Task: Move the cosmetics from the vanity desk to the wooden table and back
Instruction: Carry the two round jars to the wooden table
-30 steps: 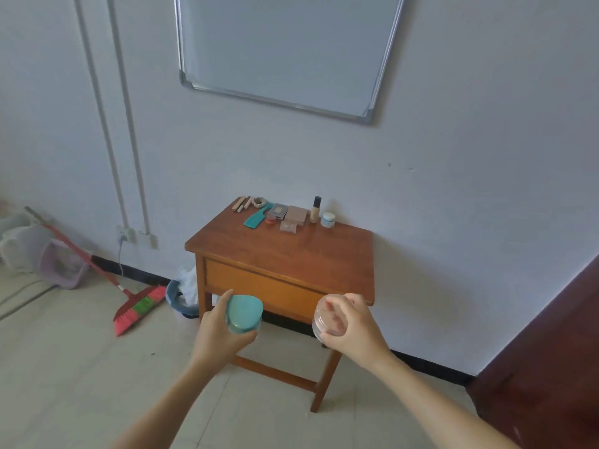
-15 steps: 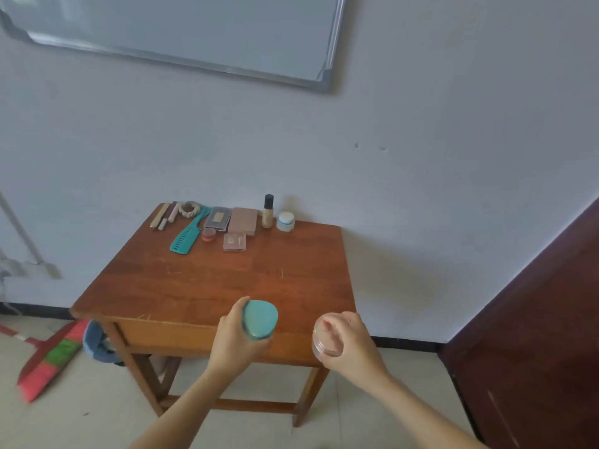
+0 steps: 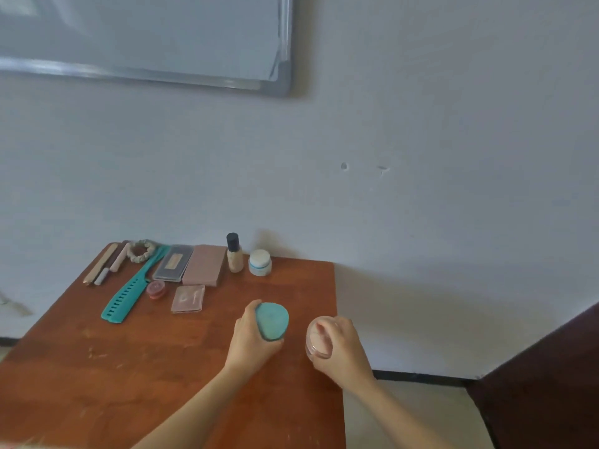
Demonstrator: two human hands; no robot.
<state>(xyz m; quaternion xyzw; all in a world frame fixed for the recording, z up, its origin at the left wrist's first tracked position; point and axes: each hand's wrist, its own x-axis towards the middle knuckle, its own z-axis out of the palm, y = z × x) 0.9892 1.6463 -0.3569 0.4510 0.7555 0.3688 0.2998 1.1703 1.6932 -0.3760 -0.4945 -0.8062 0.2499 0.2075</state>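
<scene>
My left hand (image 3: pixel 251 341) grips a teal egg-shaped case (image 3: pixel 271 320) above the right part of the wooden table (image 3: pixel 97 367). My right hand (image 3: pixel 340 346) holds a clear round jar of pink powder (image 3: pixel 319 339) near the table's right edge. Along the back of the table lie a teal comb (image 3: pixel 128 291), pencils (image 3: pixel 103 263), a scrunchie (image 3: pixel 141 251), a dark palette (image 3: pixel 173 263), a pink palette (image 3: pixel 205 265), a small pink compact (image 3: pixel 188 298), a small red pot (image 3: pixel 156 289), a foundation bottle (image 3: pixel 234 253) and a white cream jar (image 3: pixel 260 262).
The table stands against a white wall with a whiteboard (image 3: pixel 146 37) above it. A dark brown piece of furniture (image 3: pixel 544 384) stands at the right, with tiled floor (image 3: pixel 405 413) between it and the table.
I have come up close to the table. Both hands, still holding the teal case and the powder jar, have moved forward from its front edge to over its right part.
</scene>
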